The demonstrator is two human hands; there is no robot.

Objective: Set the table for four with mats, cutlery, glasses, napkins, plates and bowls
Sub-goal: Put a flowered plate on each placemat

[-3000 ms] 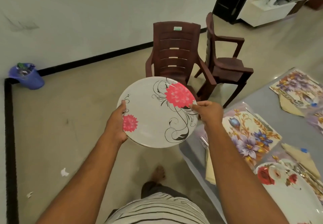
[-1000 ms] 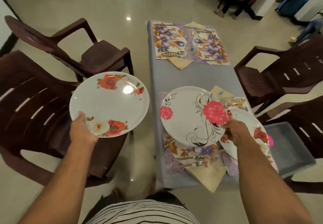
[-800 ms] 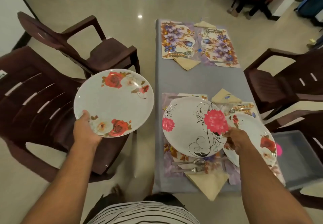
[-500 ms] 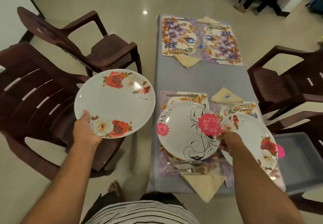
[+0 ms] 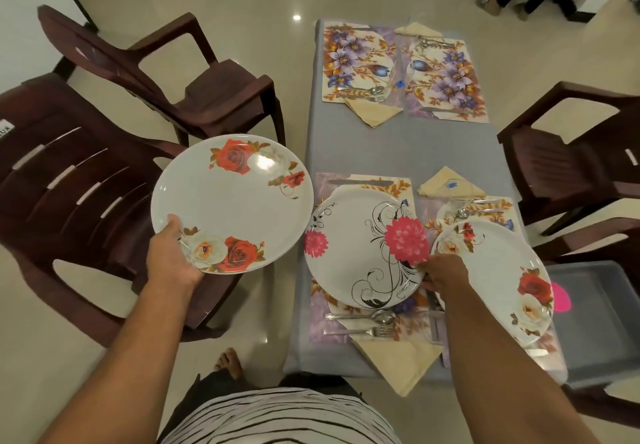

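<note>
The left hand (image 5: 171,260) gripped the near rim of a round white plate printed with red roses (image 5: 232,203), held off the grey surface (image 5: 398,146) over a brown plastic chair (image 5: 69,180). The right hand (image 5: 445,272) pinched the edge of a white plate with pink flowers and black swirls (image 5: 360,253), low over a floral mat (image 5: 349,331). Right of that hand lay another rose plate (image 5: 498,281); beyond it, two purple-flowered mats (image 5: 356,63).
</note>
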